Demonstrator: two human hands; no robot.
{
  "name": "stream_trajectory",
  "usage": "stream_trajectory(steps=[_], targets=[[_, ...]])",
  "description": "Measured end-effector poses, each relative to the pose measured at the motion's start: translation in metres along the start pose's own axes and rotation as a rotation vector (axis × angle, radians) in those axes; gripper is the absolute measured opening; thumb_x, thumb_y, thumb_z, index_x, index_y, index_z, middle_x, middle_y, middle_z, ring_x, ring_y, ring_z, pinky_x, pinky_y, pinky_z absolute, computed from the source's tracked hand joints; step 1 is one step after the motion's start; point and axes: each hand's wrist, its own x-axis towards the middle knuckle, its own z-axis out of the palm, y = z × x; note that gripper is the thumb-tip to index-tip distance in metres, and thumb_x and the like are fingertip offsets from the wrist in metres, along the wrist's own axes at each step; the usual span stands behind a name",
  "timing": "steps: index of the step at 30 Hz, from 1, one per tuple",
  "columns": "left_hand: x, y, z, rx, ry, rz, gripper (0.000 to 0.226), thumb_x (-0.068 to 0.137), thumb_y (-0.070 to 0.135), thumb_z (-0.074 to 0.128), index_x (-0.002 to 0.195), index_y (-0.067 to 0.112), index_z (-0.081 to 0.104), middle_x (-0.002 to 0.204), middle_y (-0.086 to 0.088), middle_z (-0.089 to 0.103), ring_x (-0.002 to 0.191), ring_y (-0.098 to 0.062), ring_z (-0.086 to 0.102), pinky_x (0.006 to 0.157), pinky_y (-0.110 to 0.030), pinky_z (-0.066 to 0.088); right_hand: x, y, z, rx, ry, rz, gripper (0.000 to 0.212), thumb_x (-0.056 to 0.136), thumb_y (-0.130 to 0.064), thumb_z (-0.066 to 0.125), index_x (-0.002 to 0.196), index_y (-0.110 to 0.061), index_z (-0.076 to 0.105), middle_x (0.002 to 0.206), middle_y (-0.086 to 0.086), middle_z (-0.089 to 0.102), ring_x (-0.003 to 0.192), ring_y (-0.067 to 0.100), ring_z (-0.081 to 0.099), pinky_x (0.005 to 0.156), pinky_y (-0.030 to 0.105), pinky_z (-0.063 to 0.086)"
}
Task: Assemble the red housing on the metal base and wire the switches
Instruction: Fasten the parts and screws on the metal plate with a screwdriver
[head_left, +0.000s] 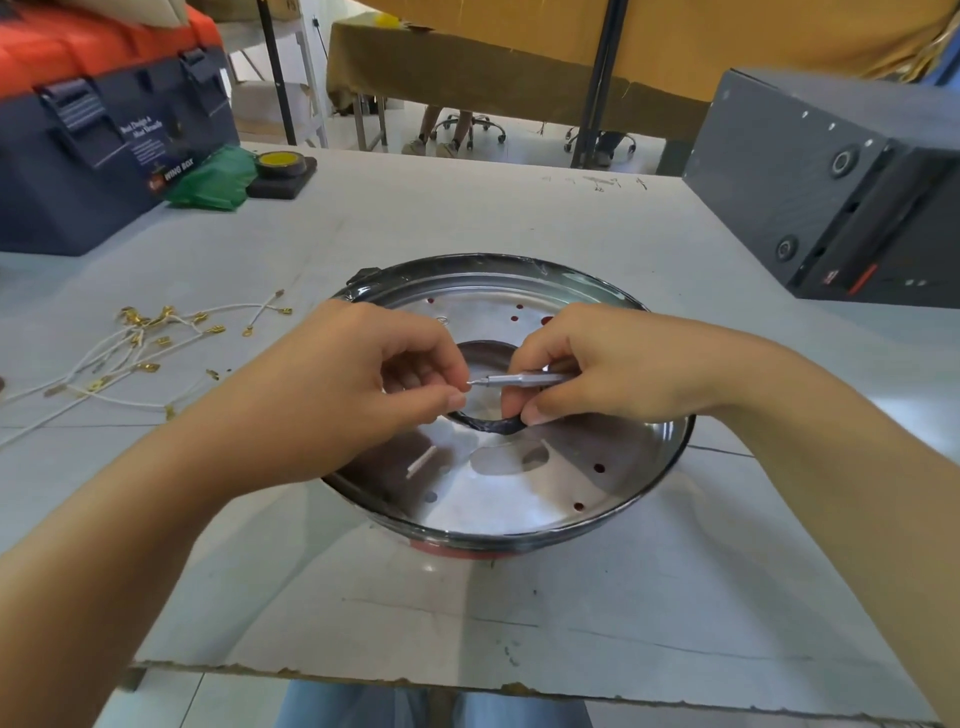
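both hands meet over the metal base (519, 499) on the surface: right hand (613, 358) grasping a small screwdriver (519, 379), left hand (363, 379) pinching at its tip, whatever it holds hidden. a slip could drop a screw through the base's centre hole just below the grip.

Left hand (363, 384) and right hand (597, 369) meet fingertip to fingertip, fingers curled, pinching.
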Motion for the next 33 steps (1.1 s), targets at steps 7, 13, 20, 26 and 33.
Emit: stream_trajectory(steps=[7, 13, 20, 26, 33], targets=[[0.003, -0.001, 0.001, -0.023, -0.037, -0.022, 0.008, 0.070, 0.034, 0.063, 0.076, 0.031, 0.068, 0.076, 0.016, 0.067, 0.072, -0.004, 0.063, 0.066, -0.008, 0.047, 0.003, 0.006, 0.003, 0.034, -0.022, -0.016, 0.024, 0.084, -0.020, 0.068, 0.070, -0.038, 0.063, 0.060, -0.027, 0.058, 0.061, -0.005, 0.052, 0.060, 0.009, 0.039], [0.009, -0.002, 0.000, -0.185, -0.024, -0.077, 0.007, 0.070, 0.026, 0.068, 0.076, 0.023, 0.071, 0.068, 0.006, 0.072, 0.065, -0.007, 0.069, 0.070, -0.024, 0.055, 0.000, 0.002, 0.000, 0.190, 0.128, -0.092, 0.007, 0.081, -0.020, 0.071, 0.081, -0.027, 0.073, 0.063, -0.023, 0.061, 0.062, -0.007, 0.055, 0.060, 0.006, 0.039], [0.014, 0.006, -0.002, -0.532, 0.001, -0.185, 0.031, 0.061, 0.023, 0.070, 0.085, 0.004, 0.064, 0.072, -0.011, 0.074, 0.069, -0.024, 0.071, 0.068, -0.033, 0.055, -0.001, -0.008, 0.005, 0.380, 0.337, -0.205, 0.006, 0.078, -0.019, 0.074, 0.076, -0.019, 0.068, 0.059, -0.016, 0.058, 0.056, -0.002, 0.051, 0.057, 0.007, 0.038], [0.011, 0.011, -0.002, -0.766, 0.003, -0.240, 0.040, 0.060, 0.017, 0.070, 0.092, 0.000, 0.052, 0.075, -0.017, 0.073, 0.069, -0.023, 0.073, 0.055, -0.019, 0.055, -0.005, -0.012, 0.004, 0.523, 0.299, -0.286, 0.007, 0.079, -0.009, 0.071, 0.080, -0.016, 0.071, 0.068, -0.011, 0.066, 0.064, -0.004, 0.059, 0.062, 0.005, 0.042], [0.005, 0.015, 0.006, -0.561, 0.021, -0.210, 0.031, 0.076, 0.026, 0.070, 0.100, 0.013, 0.056, 0.084, -0.002, 0.076, 0.082, -0.018, 0.072, 0.079, -0.034, 0.058, -0.014, -0.012, 0.006, 0.403, 0.375, -0.180, 0.006, 0.080, -0.017, 0.072, 0.075, -0.018, 0.068, 0.063, -0.013, 0.060, 0.061, -0.002, 0.053, 0.061, 0.008, 0.041]])
